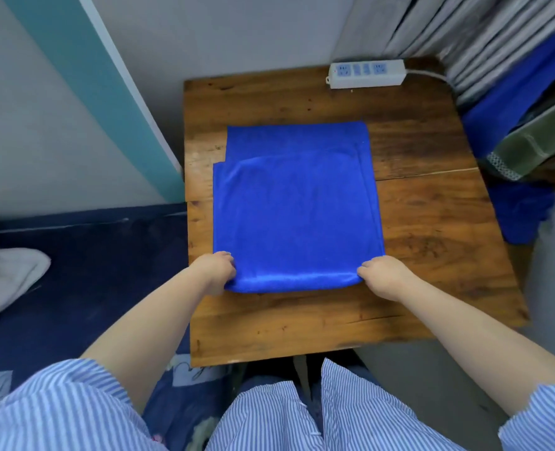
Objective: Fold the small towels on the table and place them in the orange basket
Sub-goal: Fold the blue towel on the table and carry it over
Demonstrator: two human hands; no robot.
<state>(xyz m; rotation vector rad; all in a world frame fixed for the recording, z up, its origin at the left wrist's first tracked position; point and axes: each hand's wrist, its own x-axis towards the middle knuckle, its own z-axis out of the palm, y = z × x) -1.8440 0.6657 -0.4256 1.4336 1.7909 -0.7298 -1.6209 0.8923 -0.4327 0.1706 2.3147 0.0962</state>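
Both hands [216, 268] [382, 275] pinching towel [297, 216] corners

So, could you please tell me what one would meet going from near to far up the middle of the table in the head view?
Near table edge → folded blue towel → bare wood → white power strip.

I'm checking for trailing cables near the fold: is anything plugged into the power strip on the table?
No: the white power strip at the table's far edge shows empty sockets, with only its own cord leading off right.
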